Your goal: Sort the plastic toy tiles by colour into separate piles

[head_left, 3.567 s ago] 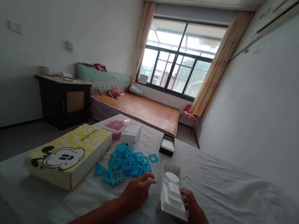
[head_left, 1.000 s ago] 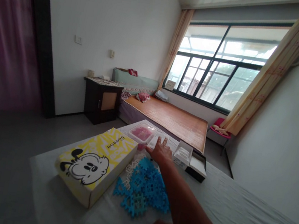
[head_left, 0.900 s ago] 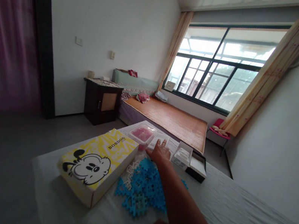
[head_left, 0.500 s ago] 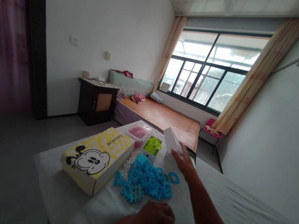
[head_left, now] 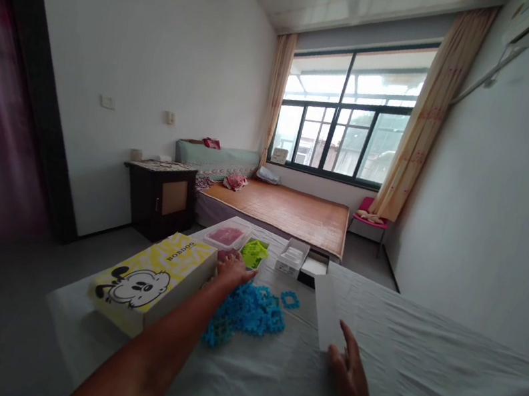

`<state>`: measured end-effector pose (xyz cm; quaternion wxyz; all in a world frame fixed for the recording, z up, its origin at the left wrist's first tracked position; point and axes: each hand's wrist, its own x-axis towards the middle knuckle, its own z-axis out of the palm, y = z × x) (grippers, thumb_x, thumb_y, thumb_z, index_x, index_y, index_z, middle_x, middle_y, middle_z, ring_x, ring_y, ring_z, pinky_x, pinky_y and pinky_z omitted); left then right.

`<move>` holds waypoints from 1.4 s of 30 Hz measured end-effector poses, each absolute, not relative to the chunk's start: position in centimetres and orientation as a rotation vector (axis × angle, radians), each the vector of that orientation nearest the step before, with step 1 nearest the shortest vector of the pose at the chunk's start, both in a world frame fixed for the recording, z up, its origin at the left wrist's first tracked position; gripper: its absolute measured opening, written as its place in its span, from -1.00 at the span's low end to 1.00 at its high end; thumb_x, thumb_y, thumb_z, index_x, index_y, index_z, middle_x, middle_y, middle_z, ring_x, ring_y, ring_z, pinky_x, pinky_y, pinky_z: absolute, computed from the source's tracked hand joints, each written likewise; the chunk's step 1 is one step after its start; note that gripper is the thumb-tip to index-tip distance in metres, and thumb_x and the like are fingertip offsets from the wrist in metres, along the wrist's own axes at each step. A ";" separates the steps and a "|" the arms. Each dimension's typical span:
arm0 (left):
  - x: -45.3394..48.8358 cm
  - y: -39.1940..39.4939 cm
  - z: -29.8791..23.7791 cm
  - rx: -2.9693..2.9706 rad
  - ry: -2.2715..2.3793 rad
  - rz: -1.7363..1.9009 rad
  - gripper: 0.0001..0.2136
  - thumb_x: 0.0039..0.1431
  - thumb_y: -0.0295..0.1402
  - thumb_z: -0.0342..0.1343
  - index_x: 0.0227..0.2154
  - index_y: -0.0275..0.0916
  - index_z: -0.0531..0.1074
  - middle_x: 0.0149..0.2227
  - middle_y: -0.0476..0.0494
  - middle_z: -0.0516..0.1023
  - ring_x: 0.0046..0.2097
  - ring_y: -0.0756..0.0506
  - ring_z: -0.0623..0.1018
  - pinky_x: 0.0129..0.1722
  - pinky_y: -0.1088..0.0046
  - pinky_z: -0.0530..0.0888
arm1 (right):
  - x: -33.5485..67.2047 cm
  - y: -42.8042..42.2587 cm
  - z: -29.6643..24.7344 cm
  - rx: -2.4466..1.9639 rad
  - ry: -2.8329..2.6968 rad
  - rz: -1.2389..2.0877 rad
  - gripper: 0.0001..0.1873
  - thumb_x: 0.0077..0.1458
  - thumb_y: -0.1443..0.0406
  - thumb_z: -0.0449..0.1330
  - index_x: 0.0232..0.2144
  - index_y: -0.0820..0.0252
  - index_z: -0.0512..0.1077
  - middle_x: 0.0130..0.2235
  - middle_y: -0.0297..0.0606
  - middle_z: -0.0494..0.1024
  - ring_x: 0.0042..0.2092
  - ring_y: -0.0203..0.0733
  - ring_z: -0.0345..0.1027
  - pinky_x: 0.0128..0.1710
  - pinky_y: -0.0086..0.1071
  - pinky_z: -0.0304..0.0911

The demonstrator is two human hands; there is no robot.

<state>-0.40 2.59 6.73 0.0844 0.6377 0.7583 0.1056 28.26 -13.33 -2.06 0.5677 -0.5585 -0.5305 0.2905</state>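
My left hand (head_left: 235, 270) reaches forward with thumb and fingers apart, over the near left corner of a small box of lime-green pieces (head_left: 254, 252). Below it lies a heap of blue plastic interlocking pieces (head_left: 250, 310), partly hidden by my forearm. One square blue piece (head_left: 290, 299) sits apart at the heap's right. On the right, my right hand (head_left: 347, 355) is at the near end of a flat white panel (head_left: 325, 309), thumb and index finger spread at its edge. Whether the panel rests fully on the sheet is unclear.
A yellow-and-white cartoon box (head_left: 156, 285) stands left of the heap. Behind are a clear tub with pink contents (head_left: 226, 235), a white box (head_left: 292, 257) and a dark-edged box (head_left: 314, 267). A pale wrinkled sheet (head_left: 430, 361) covers the table. Beyond is a bed (head_left: 287, 210).
My right hand has brought the white panel nearer from beside the boxes, uncovering them. My left hand has moved from the near edge forward to the green pieces' box. The view has shifted right.
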 end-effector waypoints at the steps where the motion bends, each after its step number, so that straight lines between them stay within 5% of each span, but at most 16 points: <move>1: 0.0 2.9 6.4 1.872 2.299 0.294 -0.11 -0.06 0.13 0.05 0.21 -0.41 0.04 0.21 -0.60 0.14 0.22 -0.50 0.14 0.08 -0.04 0.16 | 28.4 -13.2 -2.3 -1.309 -1.249 0.686 -0.29 0.05 -0.07 0.05 0.20 0.01 0.09 0.27 -0.18 0.11 0.26 0.05 -0.02 0.23 -0.04 -0.11; 12: -0.1 2.0 8.8 1.968 2.343 0.388 -0.16 0.02 0.10 -0.06 0.24 -0.40 -0.04 0.16 -0.52 0.21 0.15 -0.41 0.29 0.05 0.13 0.23 | 28.8 -12.6 -2.9 -1.290 -1.283 0.700 -0.27 0.05 -0.07 0.05 0.21 0.02 0.07 0.27 -0.16 0.10 0.26 0.02 0.00 0.22 -0.09 -0.05; 19: -5.1 -4.8 13.2 2.381 2.268 0.457 -0.18 -0.05 0.13 0.01 0.24 -0.13 -0.04 0.13 -0.31 0.21 0.14 -0.32 0.28 -0.03 0.23 0.35 | 28.6 -13.0 -2.3 -1.322 -1.279 0.725 -0.23 -0.01 -0.09 0.07 0.21 0.03 0.09 0.24 -0.12 0.16 0.23 0.05 0.06 0.17 -0.09 0.05; 31: -5.8 -10.1 14.6 3.231 1.735 -0.048 -0.09 -0.20 -0.37 0.24 0.25 -0.23 -0.10 0.21 -0.37 0.06 0.19 -0.35 0.11 0.05 0.13 0.30 | 28.4 -13.5 -2.1 -1.343 -1.347 0.691 -0.20 -0.05 -0.09 0.07 0.19 0.10 0.11 0.16 -0.07 0.25 0.19 0.07 0.12 0.17 -0.07 0.03; 36: -4.4 -10.1 14.4 3.313 1.530 -0.164 -0.22 -0.03 -0.49 0.09 0.26 -0.26 -0.12 0.25 -0.36 0.05 0.25 -0.34 0.06 0.15 0.08 0.14 | 28.4 -13.8 -1.8 -1.328 -1.334 0.683 -0.23 -0.04 -0.08 0.07 0.18 0.08 0.12 0.17 -0.08 0.24 0.18 0.06 0.13 0.16 -0.06 0.05; 42: -3.7 -10.9 15.5 3.108 1.413 0.091 -0.50 0.23 -0.54 -0.29 0.20 -0.07 0.13 0.24 -0.14 0.19 0.28 -0.22 0.09 0.19 0.10 0.11 | 28.6 -13.7 -1.7 -1.297 -1.310 0.668 -0.26 -0.04 -0.07 0.09 0.16 0.08 0.16 0.18 -0.09 0.23 0.20 0.06 0.10 0.17 -0.03 0.03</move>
